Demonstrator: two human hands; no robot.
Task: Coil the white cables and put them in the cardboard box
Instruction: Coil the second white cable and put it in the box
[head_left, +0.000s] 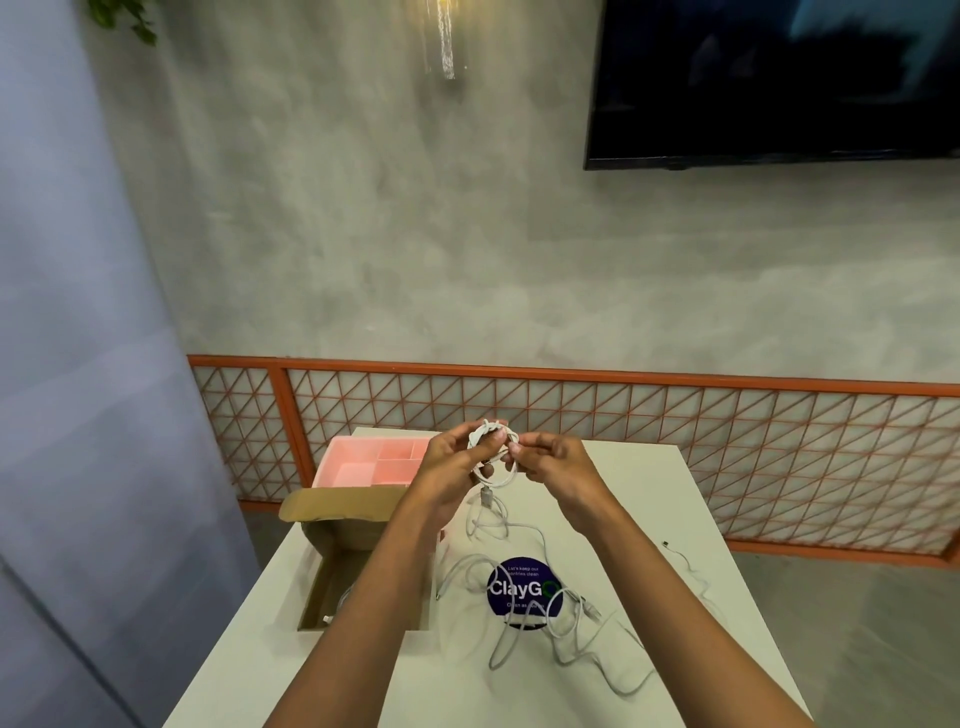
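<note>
In the head view both hands are raised above the far half of the white table (639, 488), close together, working on one coiled white cable (491, 453). The left hand (451, 465) has its fingers curled round the left side of the coil, thumb towards the middle. It is a closed grip, with several loops bunched inside it. The right hand (551, 463) pinches the coil's right edge between thumb and bent fingertips, and the other fingers are tucked in behind. A short tail with a connector (487, 496) hangs from the bottom of the coil, clear of the tabletop.

Below the hands, loose white cables (550, 631) sprawl in tangled loops over the table — some cross a round dark sticker (523, 590) printed "ClayGo". A thinner cable with a dark tip (685, 564) trails near the table's right edge, apart from the tangle.

The cardboard box (337, 535) sits open on the left side of the table, flaps up, partly hidden by the left forearm. A bit of white cable (328, 618) shows in its near corner. Just beyond the box is a pink divided tray (358, 462).
</note>
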